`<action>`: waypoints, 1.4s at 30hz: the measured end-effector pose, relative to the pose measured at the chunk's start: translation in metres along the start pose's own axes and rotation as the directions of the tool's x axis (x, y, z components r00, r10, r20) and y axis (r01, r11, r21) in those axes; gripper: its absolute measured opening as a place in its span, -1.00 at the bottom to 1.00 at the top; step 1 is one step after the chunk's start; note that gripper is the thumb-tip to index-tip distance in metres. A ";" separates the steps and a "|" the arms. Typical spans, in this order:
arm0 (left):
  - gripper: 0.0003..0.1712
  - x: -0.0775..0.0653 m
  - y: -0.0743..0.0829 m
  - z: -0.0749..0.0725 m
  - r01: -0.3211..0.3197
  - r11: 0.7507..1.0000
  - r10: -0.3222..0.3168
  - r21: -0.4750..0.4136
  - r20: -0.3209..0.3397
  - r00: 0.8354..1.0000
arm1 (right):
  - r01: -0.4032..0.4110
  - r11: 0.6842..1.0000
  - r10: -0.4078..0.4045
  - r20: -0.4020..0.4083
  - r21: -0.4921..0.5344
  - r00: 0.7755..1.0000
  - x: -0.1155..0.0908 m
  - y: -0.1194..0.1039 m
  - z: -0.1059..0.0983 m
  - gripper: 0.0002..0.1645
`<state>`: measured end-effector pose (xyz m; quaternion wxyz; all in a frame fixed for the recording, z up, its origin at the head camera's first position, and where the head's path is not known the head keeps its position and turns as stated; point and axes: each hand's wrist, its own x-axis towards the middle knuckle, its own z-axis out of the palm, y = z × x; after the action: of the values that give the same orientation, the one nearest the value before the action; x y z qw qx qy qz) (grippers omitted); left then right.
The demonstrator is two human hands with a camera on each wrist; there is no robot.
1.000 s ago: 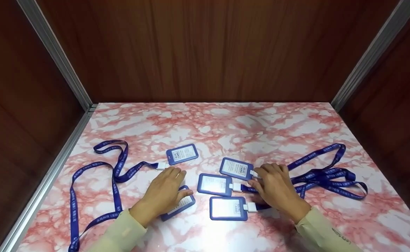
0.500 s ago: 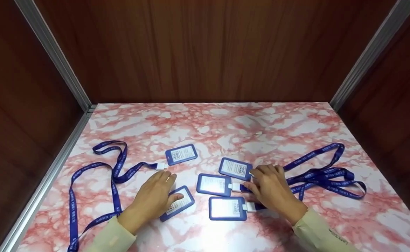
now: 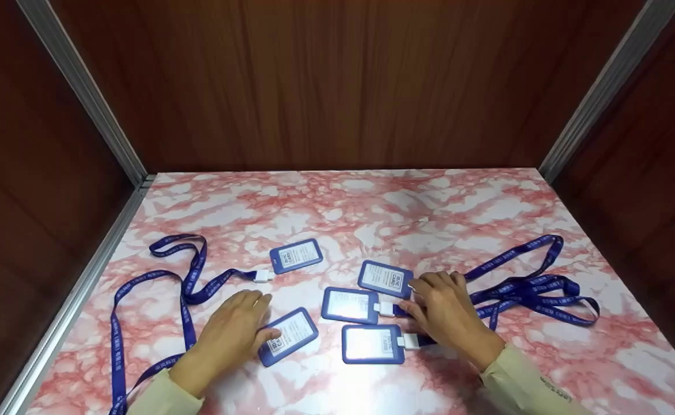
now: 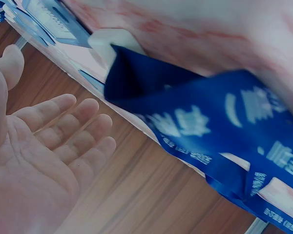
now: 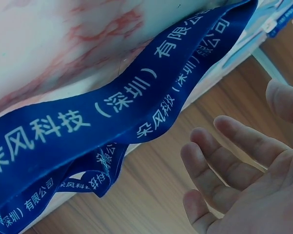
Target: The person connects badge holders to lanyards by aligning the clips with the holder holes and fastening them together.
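My left hand (image 3: 230,331) hovers with relaxed fingers beside the lower left badge holder (image 3: 297,331), its thumb over that blue frame. In the left wrist view its palm and fingers hold nothing. An upper left badge holder (image 3: 297,256) lies beyond it, near the white clip (image 3: 263,276) of the left blue lanyard (image 3: 115,340). My right hand (image 3: 444,311), fingers loosely bent, is over the straps next to three badge holders: upper (image 3: 382,278), middle (image 3: 346,305) and lower (image 3: 370,346). The right wrist view shows those fingers apart from the blue lanyard (image 5: 78,119).
Looped blue lanyards (image 3: 536,288) lie bunched on the right of the pink marbled table (image 3: 337,202). Dark wooden panels (image 3: 337,86) with metal corner posts (image 3: 92,92) enclose the back and sides.
My left hand has drawn back to the left, uncovering more of the lower left badge holder and the white clip. My right hand has shifted slightly left; the badge holders lie much as before.
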<state>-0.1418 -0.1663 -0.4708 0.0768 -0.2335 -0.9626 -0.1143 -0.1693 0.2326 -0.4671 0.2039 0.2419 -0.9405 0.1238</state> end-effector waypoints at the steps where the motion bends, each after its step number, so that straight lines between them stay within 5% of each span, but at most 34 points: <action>1: -0.22 -0.002 -0.002 0.000 -0.008 1.000 0.008 0.008 -0.003 1.000 | 0.006 1.000 -0.006 -0.003 0.001 1.000 0.000 0.000 0.000 -0.59; 21: -0.20 -0.024 -0.019 -0.012 -0.025 0.999 0.026 0.038 -0.014 1.000 | -0.022 1.000 0.023 0.038 -0.005 0.999 -0.002 -0.006 -0.001 -0.54; 29: -0.54 -0.035 -0.026 -0.010 -0.054 0.997 0.057 0.055 -0.050 0.997 | 0.008 1.000 -0.008 0.008 0.017 1.000 -0.001 -0.008 -0.002 -0.56; 42: -0.61 -0.045 -0.028 -0.007 0.013 0.998 -0.012 0.054 -0.014 1.000 | 0.013 1.000 -0.014 0.039 0.016 0.999 0.001 -0.017 -0.002 -0.58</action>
<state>-0.1147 -0.2113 -0.4779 0.0890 -0.2245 -0.9662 -0.0904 -0.1609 0.2188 -0.4624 0.1846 0.2522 -0.9416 0.1251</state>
